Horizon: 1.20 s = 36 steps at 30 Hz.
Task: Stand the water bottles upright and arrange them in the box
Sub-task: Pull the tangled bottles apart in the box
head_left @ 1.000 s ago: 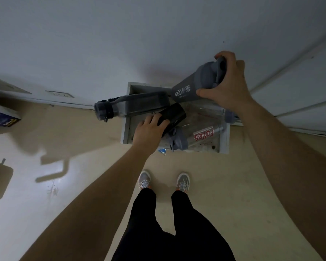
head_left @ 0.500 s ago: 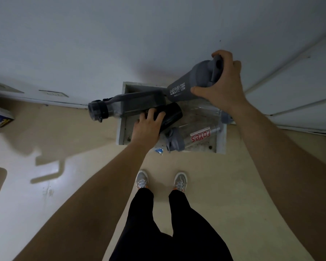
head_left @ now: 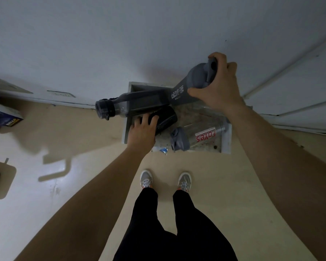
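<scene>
This looks like an ordinary indoor room, likely a home or a plain storage room, though the view cannot settle which. A smooth beige floor meets a bare pale wall along a low baseboard, with a wall socket plate just above it. At the right, white panelled surfaces with raised mouldings suggest a door or cupboard front. A small open box sits on the floor against the wall, and a printed blue carton lies at the left edge.
</scene>
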{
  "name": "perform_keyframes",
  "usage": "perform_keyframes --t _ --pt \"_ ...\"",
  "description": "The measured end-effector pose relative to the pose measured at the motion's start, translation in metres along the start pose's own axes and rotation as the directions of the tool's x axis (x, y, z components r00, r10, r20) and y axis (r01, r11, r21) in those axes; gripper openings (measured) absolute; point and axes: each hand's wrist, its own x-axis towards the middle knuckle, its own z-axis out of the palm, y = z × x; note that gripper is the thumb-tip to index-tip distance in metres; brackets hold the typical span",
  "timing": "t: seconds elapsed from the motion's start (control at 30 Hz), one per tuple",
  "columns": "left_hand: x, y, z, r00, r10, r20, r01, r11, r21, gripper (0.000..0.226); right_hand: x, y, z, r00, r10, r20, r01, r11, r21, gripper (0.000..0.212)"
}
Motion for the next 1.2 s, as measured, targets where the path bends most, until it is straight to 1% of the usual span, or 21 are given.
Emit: perform_keyframes --t 0.13,0.27,0.33,0.43,0.63,0.77,0.9,0.93,0.97,1.0,1.1,1.17,1.2 --pt "-0.004 -0.003 -0.001 1.0 -0.011 -0.004 0.011 1.0 0.004 0.079 0.011 -0.009 0.0 0.999 -0.012 0.039 0.015 0.998 -0.062 0.09" --pt "-0.006 -0.005 -0.002 1.0 -0.027 -0.008 0.027 1.0 -0.015 0.079 0.017 -0.007 -0.002 0.998 0.031 0.056 -0.025 0.994 -0.104 0.088" --pt "-0.006 -0.006 -0.002 1.0 -0.028 -0.006 0.028 0.999 -0.024 0.078 0.015 -0.004 0.002 0.997 0.031 0.067 -0.023 0.993 -0.113 0.088" --pt "-0.005 -0.005 -0.004 1.0 -0.029 -0.003 0.029 0.999 -0.023 0.078 0.012 -0.005 0.015 0.993 -0.007 0.116 0.025 0.987 -0.158 0.094" --pt "-0.007 -0.005 -0.009 0.999 -0.021 -0.045 0.02 1.0 -0.012 0.075 0.015 -0.019 0.047 0.978 -0.043 0.203 0.107 0.943 -0.314 0.102" --pt "-0.008 -0.001 -0.017 0.994 -0.01 -0.111 0.003 0.998 -0.067 0.07 0.017 -0.018 0.051 0.977 -0.039 0.208 0.101 0.95 -0.295 0.11" --pt "-0.009 0.01 -0.027 0.993 -0.029 -0.111 0.013 0.989 -0.145 0.064 0.008 -0.014 0.049 0.976 0.007 0.216 0.046 0.97 -0.241 0.128" --pt "-0.01 0.014 -0.029 0.994 -0.034 -0.108 0.016 0.987 -0.158 0.062 0.003 -0.015 0.046 0.978 0.024 0.205 0.025 0.971 -0.237 0.13" --pt "-0.011 0.017 -0.031 0.994 -0.038 -0.103 0.019 0.984 -0.177 0.06 -0.002 -0.014 0.043 0.984 0.04 0.173 0.0 0.974 -0.225 0.126" --pt "-0.012 0.022 -0.033 0.994 -0.038 -0.098 0.018 0.98 -0.198 0.057 -0.008 -0.012 0.037 0.991 0.055 0.123 -0.03 0.98 -0.195 0.118" --pt "-0.014 0.047 -0.037 0.997 -0.011 -0.079 -0.013 0.955 -0.296 0.048 -0.034 0.014 0.01 0.991 0.102 -0.082 -0.11 0.989 -0.096 0.082" --pt "-0.009 0.073 -0.038 0.999 0.03 -0.034 -0.041 0.918 -0.395 0.041 -0.053 0.044 -0.011 0.96 0.19 -0.207 -0.208 0.976 -0.068 0.067" --pt "-0.005 0.089 -0.04 0.999 0.053 -0.012 -0.053 0.894 -0.445 0.042 -0.061 0.06 -0.02 0.928 0.253 -0.275 -0.274 0.961 -0.043 0.062"
